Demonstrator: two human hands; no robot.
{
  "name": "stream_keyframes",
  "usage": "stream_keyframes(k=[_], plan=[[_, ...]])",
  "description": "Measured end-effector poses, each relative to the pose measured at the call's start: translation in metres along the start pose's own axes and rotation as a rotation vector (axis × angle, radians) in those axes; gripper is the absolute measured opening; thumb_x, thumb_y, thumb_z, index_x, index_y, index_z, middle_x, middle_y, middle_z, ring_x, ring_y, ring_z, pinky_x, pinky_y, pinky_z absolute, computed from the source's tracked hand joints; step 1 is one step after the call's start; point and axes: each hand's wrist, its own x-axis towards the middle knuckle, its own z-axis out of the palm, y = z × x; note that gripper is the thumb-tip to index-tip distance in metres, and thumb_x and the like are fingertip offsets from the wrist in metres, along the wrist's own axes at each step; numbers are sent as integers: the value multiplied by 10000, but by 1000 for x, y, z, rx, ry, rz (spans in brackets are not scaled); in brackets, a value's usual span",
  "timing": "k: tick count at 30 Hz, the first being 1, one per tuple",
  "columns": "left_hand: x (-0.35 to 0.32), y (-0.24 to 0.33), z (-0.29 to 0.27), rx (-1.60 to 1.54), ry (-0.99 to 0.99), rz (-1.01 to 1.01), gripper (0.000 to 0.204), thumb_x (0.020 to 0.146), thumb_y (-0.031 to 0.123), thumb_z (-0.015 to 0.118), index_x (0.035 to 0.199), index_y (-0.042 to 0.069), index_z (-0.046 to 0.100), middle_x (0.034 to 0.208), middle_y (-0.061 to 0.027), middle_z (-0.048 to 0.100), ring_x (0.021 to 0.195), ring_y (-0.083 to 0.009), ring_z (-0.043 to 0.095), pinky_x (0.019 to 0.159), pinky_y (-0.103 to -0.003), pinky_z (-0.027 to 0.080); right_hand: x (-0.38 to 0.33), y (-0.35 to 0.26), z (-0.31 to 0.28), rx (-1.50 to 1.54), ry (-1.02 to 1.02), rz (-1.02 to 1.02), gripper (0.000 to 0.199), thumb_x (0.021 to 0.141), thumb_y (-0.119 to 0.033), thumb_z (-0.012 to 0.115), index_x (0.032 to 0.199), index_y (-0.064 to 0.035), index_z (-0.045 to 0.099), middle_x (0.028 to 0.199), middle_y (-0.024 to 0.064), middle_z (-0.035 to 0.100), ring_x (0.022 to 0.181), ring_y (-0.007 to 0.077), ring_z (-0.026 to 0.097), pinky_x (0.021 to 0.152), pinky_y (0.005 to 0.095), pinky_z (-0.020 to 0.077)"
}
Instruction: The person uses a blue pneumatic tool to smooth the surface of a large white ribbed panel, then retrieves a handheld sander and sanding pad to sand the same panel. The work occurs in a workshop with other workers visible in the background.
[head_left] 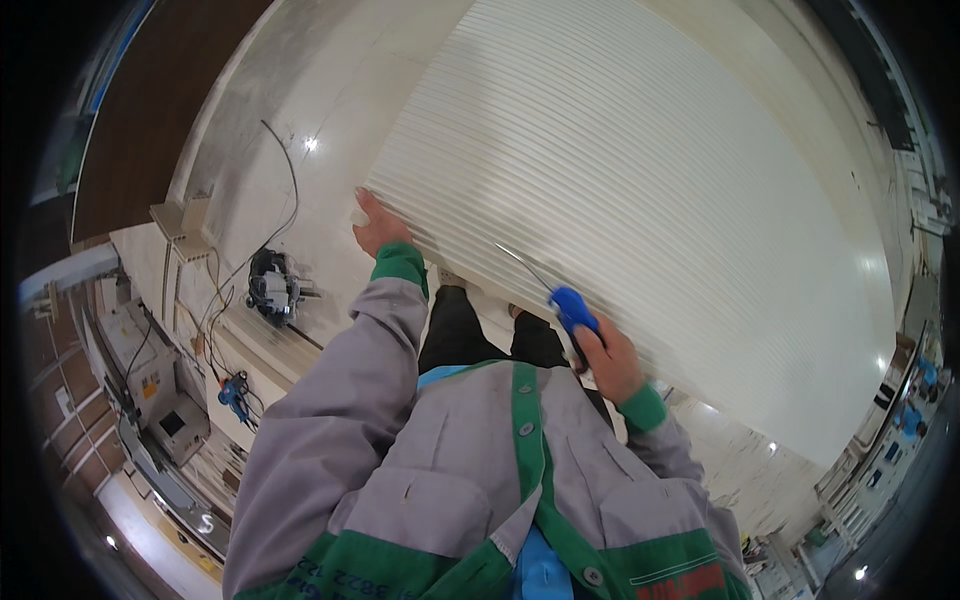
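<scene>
Workshop floor in pale, glossy, marbled finish, with a ribbed panel laid out above it

At the panel's left corner, directly before the wearer, the left hand is placed against the edge, apparently so that the sheet is steadied; whether it is firmly gripped cannot be told, as the fingers are partly hidden. By the right hand, a blue-handled tool is grasped near the panel's close edge. Its thin metal shaft is pointed forward and left over the ridges, a hold seemingly chosen for control; contact between tip and panel cannot be made out.

Creamy white and broad, the panel is lined with narrow, parallel ridges. To the left, a black-and-silver power tool is set well clear of it, perhaps to be kept out of the way, with a dark cord curved nearby. Grey sleeves are finished with green cuffs.
</scene>
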Motion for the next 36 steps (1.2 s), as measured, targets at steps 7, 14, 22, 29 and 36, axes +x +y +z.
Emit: stream_keyframes(k=[7,14,22,29,36], plan=[[-7,0,-6,-105,-140,23,764,966,592,627,1337,-71,540,1261,-211,676,1056,-328,698,949,-391,565,-61,11,33,254,197,156,344,1084,-299,510,1254,-22,622,802,33,649,615,89,590,576,264,488],[29,16,-60,67,-659,-227,691,970,574,640,1336,-4,541,1339,-159,594,1126,-257,655,893,-398,607,37,-51,165,199,133,57,374,1065,-351,556,1274,-46,614,761,7,571,611,98,573,564,290,480],[101,33,-70,127,-1162,-364,528,983,452,691,1315,57,581,1233,-79,679,1088,-211,689,952,-393,593,-32,-27,166,315,422,111,407,1065,-396,557,1216,-25,630,741,9,592,562,101,576,522,275,476],[110,25,-62,-12,-1274,-498,519,1017,434,637,1366,57,568,1301,-104,674,1175,-239,677,1001,-412,574,-116,1,136,468,609,296,367,1067,-368,551,1216,-36,599,761,58,618,582,150,625,547,304,546],[114,32,-63,-137,-1240,-730,506,1071,485,485,1373,89,573,1310,-118,671,1173,-255,675,1029,-434,550,-9,-29,182,335,280,101,365,1072,-345,563,1261,-37,621,843,33,613,681,125,586,643,283,511]])
